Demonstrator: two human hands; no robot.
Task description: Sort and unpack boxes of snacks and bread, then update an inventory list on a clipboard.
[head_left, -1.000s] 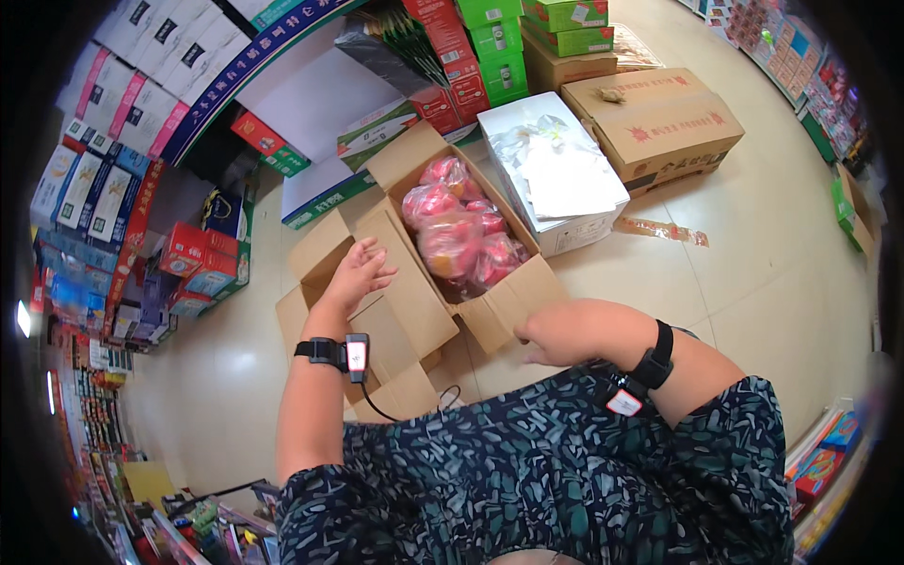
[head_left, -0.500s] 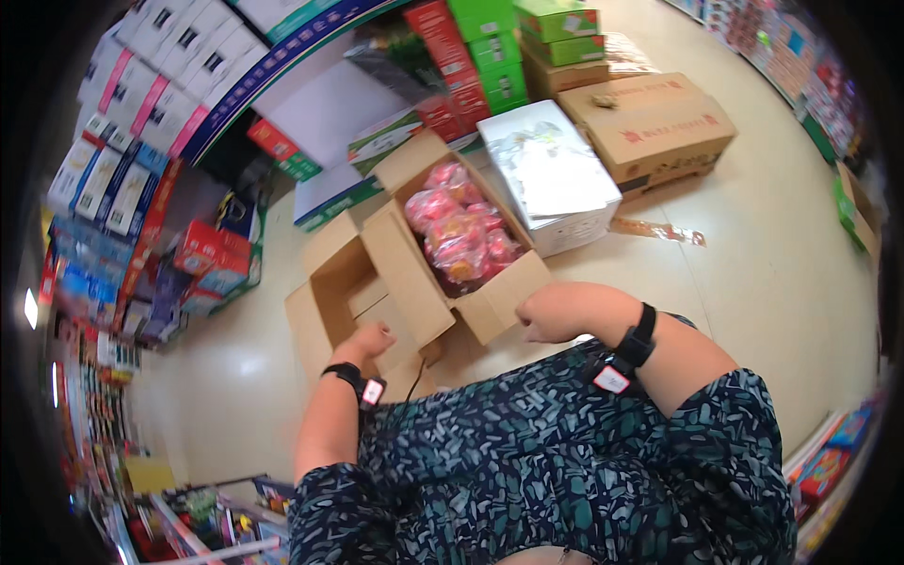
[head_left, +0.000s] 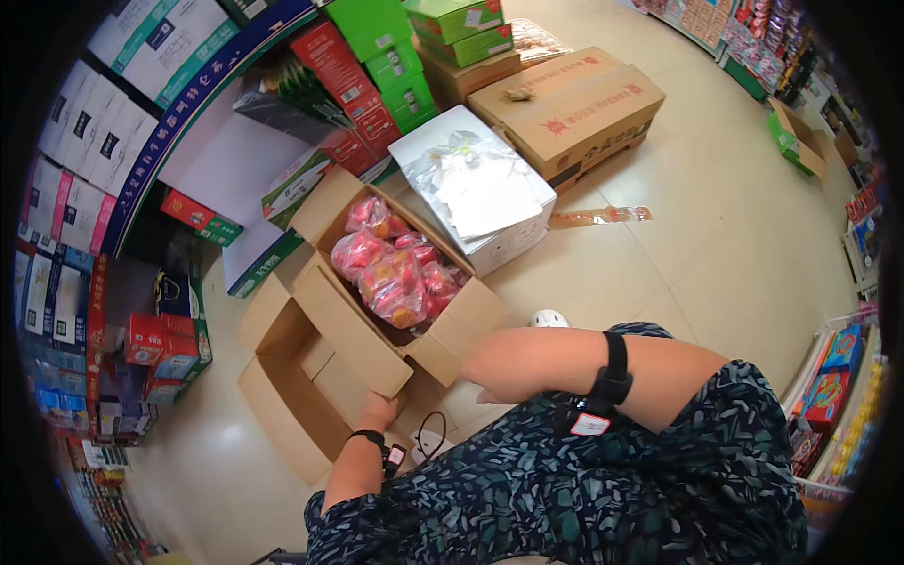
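left hand (head_left: pixel 379 411), spread a second ago, now rests at the nearer box (head_left: pixel 287 400), four o'clock side; right hand (head_left: pixel 501 363) points toward nine o'clock; cannot tell if either is gripping.

The person's left hand (head_left: pixel 379 411) curls at the edge of the left carton (head_left: pixel 287 410), its fingertips too hidden to show any grip, and most fingers of the right hand (head_left: pixel 499 363) are out of sight. Upper red bagged items (head_left: pixel 391 282) partly cover those beneath, while the right forearm (head_left: pixel 567 358) partly covers a white rounded object (head_left: pixel 548 319). The top edge crops the green boxes (head_left: pixel 365 24); goods (head_left: pixel 99 499) at lower left are too small and blurred to identify.
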